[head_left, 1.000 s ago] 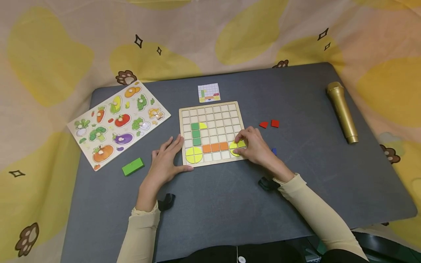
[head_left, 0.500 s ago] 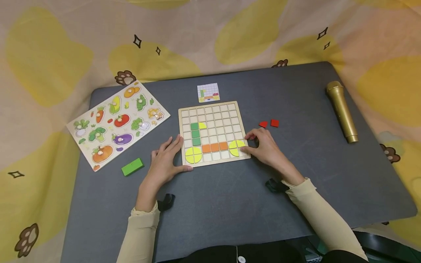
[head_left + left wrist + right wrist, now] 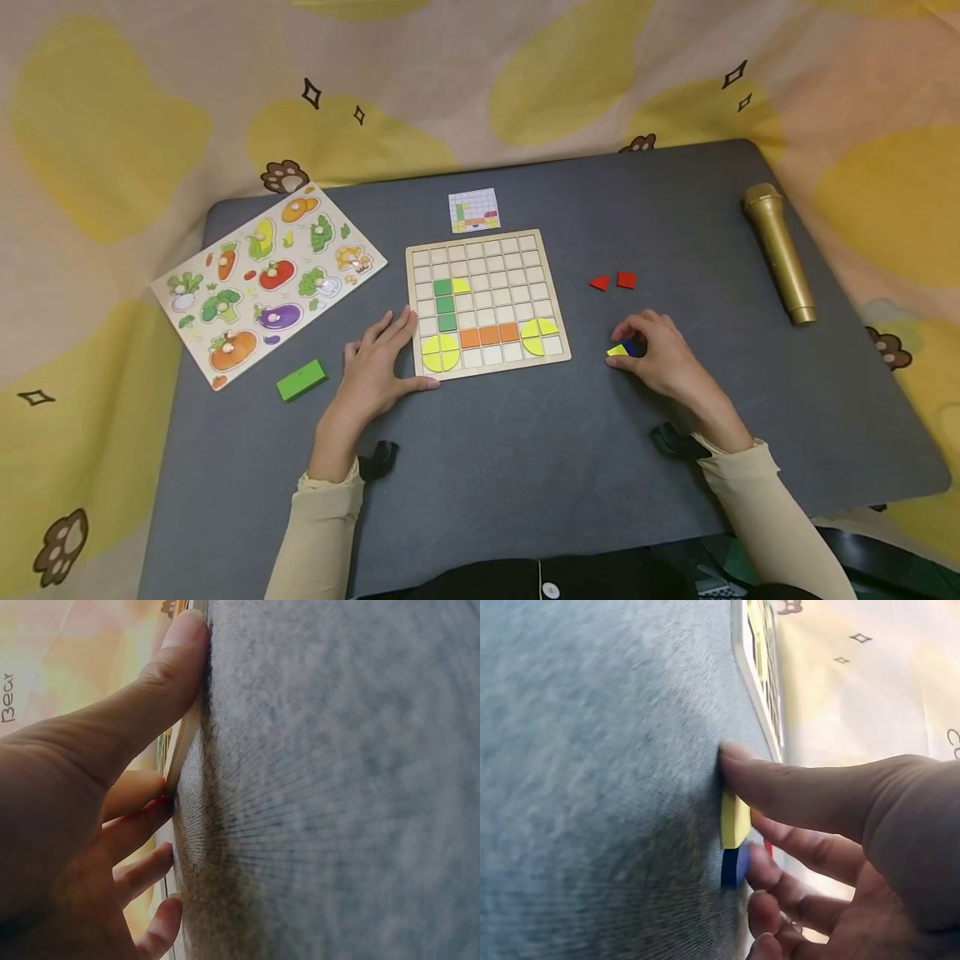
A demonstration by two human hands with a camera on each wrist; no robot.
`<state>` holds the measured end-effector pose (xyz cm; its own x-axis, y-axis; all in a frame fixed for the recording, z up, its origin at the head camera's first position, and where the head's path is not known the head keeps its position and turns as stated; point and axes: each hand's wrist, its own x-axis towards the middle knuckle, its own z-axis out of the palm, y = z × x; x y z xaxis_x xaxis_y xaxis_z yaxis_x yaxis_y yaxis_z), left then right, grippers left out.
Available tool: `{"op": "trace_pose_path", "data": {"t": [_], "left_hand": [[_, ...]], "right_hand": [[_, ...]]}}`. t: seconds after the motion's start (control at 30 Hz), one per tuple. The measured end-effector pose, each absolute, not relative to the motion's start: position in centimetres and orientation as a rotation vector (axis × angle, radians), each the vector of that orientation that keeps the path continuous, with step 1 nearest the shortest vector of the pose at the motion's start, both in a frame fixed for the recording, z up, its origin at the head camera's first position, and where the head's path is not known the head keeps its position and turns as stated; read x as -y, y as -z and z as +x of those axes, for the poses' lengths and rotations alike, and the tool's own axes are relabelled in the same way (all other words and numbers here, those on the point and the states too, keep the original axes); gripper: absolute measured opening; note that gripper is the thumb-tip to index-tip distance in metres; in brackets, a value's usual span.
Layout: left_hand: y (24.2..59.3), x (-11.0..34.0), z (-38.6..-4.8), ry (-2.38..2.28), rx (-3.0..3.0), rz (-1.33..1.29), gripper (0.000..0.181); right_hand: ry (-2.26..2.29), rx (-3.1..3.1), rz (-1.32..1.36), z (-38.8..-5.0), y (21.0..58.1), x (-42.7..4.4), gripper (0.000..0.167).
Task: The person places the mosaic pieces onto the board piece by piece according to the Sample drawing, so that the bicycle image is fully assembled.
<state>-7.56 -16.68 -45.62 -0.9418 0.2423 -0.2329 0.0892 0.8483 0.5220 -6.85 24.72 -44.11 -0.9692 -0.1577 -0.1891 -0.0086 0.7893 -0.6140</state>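
Note:
A wooden grid board (image 3: 487, 377) lies mid-table, with green, orange and yellow tiles in some cells. My left hand (image 3: 375, 367) rests at its near left corner, thumb along the near edge and fingers spread against the left side. In the left wrist view, the thumb (image 3: 180, 645) touches the board's edge. Right of the board, my right hand (image 3: 660, 354) pinches a small yellow tile (image 3: 617, 350) between thumb and index finger, low at the tabletop. Right beside it is a blue tile (image 3: 733, 868), partly hidden by the fingers in the head view.
Two red tiles (image 3: 626, 281) lie behind the right hand. A small pattern card (image 3: 474, 210) sits beyond the board. On the left are a vegetable puzzle board (image 3: 255, 287) and a green block (image 3: 302, 381). A gold microphone (image 3: 782, 254) lies at the far right.
My right hand has left the yellow tiles on the board's near right corner and moved right, to the yellow and blue tiles on the table. My left hand has stayed in place.

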Motion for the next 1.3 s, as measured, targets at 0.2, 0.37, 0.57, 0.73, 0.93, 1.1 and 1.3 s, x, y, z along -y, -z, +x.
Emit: {"op": "trace_pose_path", "data": {"t": [0.2, 0.37, 0.57, 0.73, 0.93, 1.1, 1.3], "left_hand": [[45.5, 16.7, -7.6, -0.752, -2.727, 0.251, 0.118], [45.5, 16.7, -7.6, -0.756, -2.725, 0.251, 0.117], [45.6, 16.7, -7.6, -0.749, -2.740, 0.259, 0.116], [45.6, 16.7, -7.6, -0.747, -2.744, 0.255, 0.117], [45.5, 16.6, -7.5, -0.740, -2.742, 0.255, 0.116], [45.6, 16.7, -7.6, -0.747, -2.745, 0.252, 0.117], [45.7, 16.7, -7.6, -0.758, -2.748, 0.258, 0.117]], "right_hand": [[0.916, -2.770, -0.110, -7.0, 44.5, -25.1, 0.020], [0.966, -2.803, -0.117, -7.2, 44.8, -24.3, 0.015], [1.159, -2.839, -0.242, -7.3, 45.2, -22.2, 0.010], [1.277, -2.847, -0.305, -7.3, 45.1, -20.4, 0.017], [1.296, -2.894, -0.494, -7.6, 45.0, -19.2, 0.020], [1.347, -2.842, -0.486, -7.8, 45.0, -18.6, 0.017], [1.343, -2.801, -0.296, -7.7, 44.7, -17.9, 0.013]]}}
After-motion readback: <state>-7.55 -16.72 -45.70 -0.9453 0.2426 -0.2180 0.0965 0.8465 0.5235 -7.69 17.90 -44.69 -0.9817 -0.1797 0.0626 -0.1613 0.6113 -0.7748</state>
